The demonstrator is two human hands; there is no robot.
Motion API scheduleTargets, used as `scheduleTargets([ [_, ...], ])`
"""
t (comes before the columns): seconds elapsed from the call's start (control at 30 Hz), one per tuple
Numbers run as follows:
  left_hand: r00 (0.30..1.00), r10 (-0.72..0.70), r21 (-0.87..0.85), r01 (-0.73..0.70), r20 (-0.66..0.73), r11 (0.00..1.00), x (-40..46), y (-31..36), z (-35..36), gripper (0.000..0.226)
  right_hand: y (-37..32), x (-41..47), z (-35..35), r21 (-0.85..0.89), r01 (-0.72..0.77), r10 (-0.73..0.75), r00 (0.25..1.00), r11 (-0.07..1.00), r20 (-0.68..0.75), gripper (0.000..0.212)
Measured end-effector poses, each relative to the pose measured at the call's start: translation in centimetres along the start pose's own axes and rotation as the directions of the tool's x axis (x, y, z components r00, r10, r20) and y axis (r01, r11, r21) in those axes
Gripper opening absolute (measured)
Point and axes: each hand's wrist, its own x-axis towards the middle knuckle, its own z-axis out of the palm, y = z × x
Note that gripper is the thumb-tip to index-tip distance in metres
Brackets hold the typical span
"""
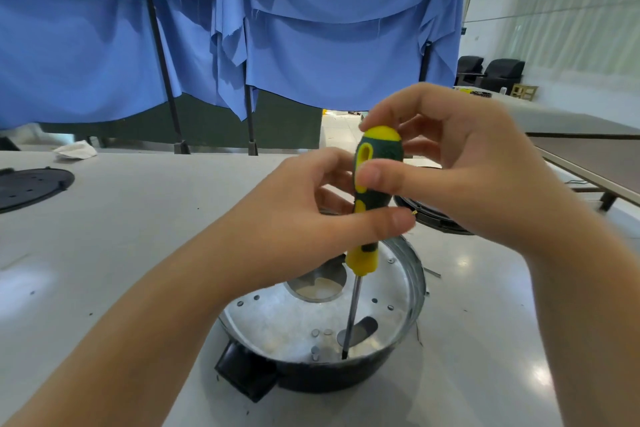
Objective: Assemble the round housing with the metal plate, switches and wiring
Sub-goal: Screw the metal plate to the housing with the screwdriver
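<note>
Both hands, left hand (304, 215) & right hand (460, 163), pinch the screwdriver (372, 184) handle; round housing (322, 333) near the table (121, 236) front edge looks rigid, light, w/ thin metal rim, so brace its black base.

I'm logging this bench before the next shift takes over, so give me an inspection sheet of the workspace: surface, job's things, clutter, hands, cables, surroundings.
Surface: pale grey table, glossy, with a few small dark specks.
Job's things: round housing with black outer shell; metal plate seated inside, showing holes and a central opening. Screwdriver stands upright, tip near the plate's front edge.
Clutter: black round cover at far left; crumpled white cloth; a dark ring-shaped part behind the right hand.
Hands: left hand and right hand both grip the screwdriver handle.
Cables: thin wire ends at the housing's right side; switches not visible.
Surroundings: blue drapes, black chairs, another table.
</note>
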Motion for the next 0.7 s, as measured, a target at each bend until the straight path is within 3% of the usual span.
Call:
scheduleTargets([
  [0.17, 0.996, 0.033, 0.009, -0.033, -0.082, 0.999, 0.0, -0.1, -0.1, 0.035, 0.1, 0.2, 0.8, -0.099, -0.025, 0.021, 0.999, 0.995, -0.046, 0.036],
  [0.27, 1.000, 0.006, -0.032, -0.007, -0.023, 0.999, 0.2, -0.3, -0.6, 0.038, 0.0, -0.1, 0.4, 0.026, -0.033, 0.033, 0.999, 0.999, 0.030, 0.021],
  [0.4, 0.999, -0.024, -0.069, 0.026, 0.040, 0.997, 0.2, -0.4, -0.9, 0.033, 0.0, -0.3, -0.2, 0.082, -0.039, 0.034, 0.997, 0.996, 0.069, 0.033],
  [0.53, 0.999, -0.019, -0.001, 0.019, 0.035, 1.000, 0.1, -0.3, -0.7, 0.037, -0.1, -0.1, 0.3, 0.000, -0.011, 0.011, 1.000, 1.000, 0.000, 0.027],
  [0.7, 0.998, -0.022, 0.037, 0.024, -0.052, 0.999, 0.1, -0.3, -0.5, 0.039, -0.3, 0.1, 1.4, -0.307, 0.018, -0.071, 0.985, 0.952, -0.160, 0.038],
])
